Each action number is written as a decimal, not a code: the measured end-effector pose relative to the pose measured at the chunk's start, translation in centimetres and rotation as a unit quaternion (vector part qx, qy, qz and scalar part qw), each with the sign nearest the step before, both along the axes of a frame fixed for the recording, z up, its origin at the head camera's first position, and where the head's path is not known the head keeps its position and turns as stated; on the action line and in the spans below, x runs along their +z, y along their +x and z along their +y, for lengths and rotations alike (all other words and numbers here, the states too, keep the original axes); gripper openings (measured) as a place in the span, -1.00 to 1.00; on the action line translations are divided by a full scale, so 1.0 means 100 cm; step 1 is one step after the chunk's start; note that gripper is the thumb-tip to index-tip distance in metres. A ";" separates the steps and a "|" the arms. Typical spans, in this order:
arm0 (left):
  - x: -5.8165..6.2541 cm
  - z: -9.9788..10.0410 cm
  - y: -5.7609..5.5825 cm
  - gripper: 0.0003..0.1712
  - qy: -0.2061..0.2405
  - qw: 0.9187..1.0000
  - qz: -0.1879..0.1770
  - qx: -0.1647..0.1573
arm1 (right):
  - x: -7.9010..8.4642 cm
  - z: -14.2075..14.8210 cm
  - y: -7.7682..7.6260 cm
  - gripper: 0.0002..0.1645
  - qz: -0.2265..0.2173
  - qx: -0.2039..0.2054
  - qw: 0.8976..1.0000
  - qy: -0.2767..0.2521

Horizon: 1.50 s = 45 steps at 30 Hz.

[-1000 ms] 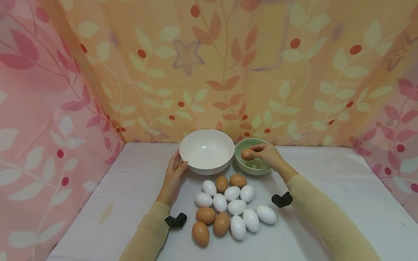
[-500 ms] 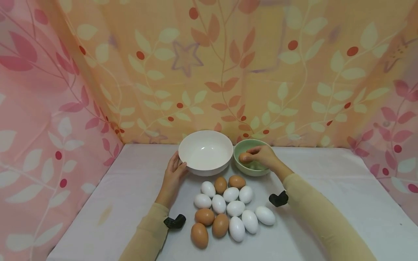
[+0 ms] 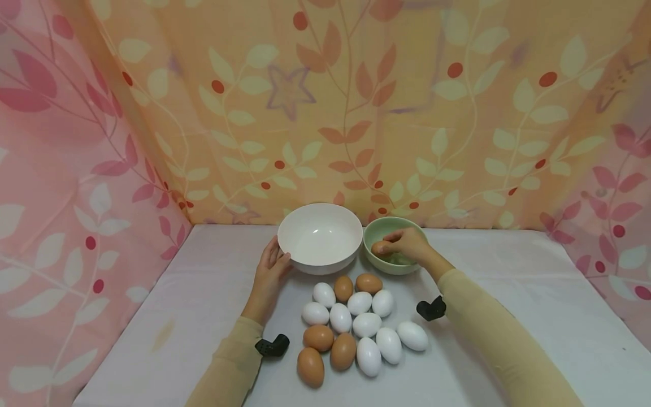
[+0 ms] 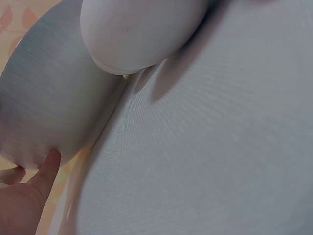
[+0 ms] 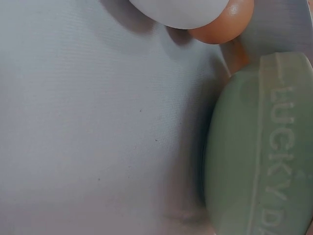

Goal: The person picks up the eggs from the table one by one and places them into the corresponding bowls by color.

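Holding a brown egg (image 3: 378, 247) low in the green bowl (image 3: 391, 268) rn, so AFAICT that's the one being dealt with. Right hand (image 3: 413, 246) has it pinched b/w thumb and fingers, inside the rim, not let go yet; can't tell if the egg touches the bowl. Left hand (image 3: 269, 272) is fairly wide, thumb apart from the fingers, resting on the side of the white bowl (image 3: 317, 267), which sits upright just beside the green one.

My count on the table (image 3: 213, 265): 9 white eggs (image 3: 367, 325) + 5 loose brown eggs (image 3: 343, 351), bunched up in front of the bowls, some prob touching. Just glints showing inside the white bowl. No clue re: the bottom of the green one, btw. There's a pale patch, could be liquid, glare or w/e, and the hand blocks part of it. Right wrist cam only gets its outside w/ some lettering.

IMO it's early days: 1 egg in hand, 14 left waiting. If others are hidden in the green bowl, it's a bit further along, tbh.
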<state>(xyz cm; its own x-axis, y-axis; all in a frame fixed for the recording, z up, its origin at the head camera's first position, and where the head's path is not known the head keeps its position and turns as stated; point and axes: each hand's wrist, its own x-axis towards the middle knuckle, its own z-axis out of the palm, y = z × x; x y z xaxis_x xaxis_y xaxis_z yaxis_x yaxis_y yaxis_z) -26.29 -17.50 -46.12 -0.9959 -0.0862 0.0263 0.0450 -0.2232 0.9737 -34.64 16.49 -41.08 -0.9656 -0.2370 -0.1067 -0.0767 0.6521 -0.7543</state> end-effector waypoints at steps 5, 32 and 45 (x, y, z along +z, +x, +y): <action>0.000 0.001 0.000 -0.20 -0.002 1.000 0.001 0.000 | 0.001 0.000 0.000 -0.39 -0.004 0.003 1.000 0.002; 0.000 0.000 0.000 -0.20 -0.012 1.000 -0.006 0.004 | -0.002 -0.002 -0.005 -0.37 -0.020 0.036 0.999 0.035; 0.001 0.000 -0.001 -0.20 -0.011 1.000 -0.001 0.002 | 0.007 0.002 0.006 -0.35 0.032 -0.020 0.999 0.002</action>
